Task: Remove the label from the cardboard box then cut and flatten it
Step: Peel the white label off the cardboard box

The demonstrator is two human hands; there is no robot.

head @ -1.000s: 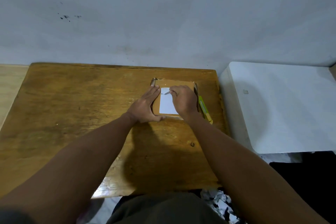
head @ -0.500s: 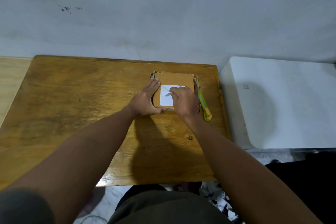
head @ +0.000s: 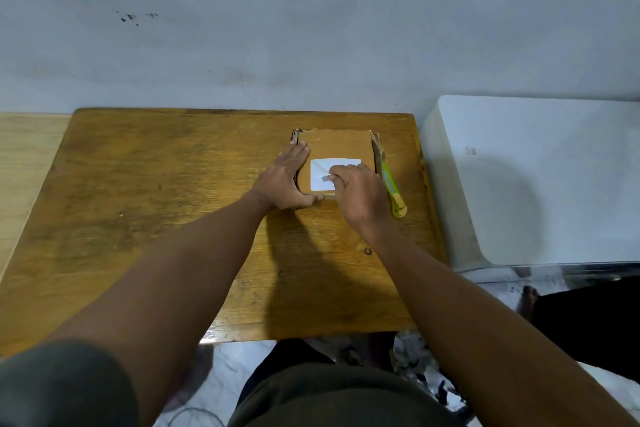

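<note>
Two hands worked on a brown box on a wooden table.

From the head camera, the cardboard box (head: 334, 149) sat on the table (head: 138, 201). The left hand (head: 285, 184) lay flat with fingers spread, pressed on the box's left side. The right hand (head: 360, 194) pinched a lifted bit of the white label (head: 320, 175) between finger and thumb. A green and yellow cutter (head: 393, 191) lay just right of that hand, beside the box.
</note>
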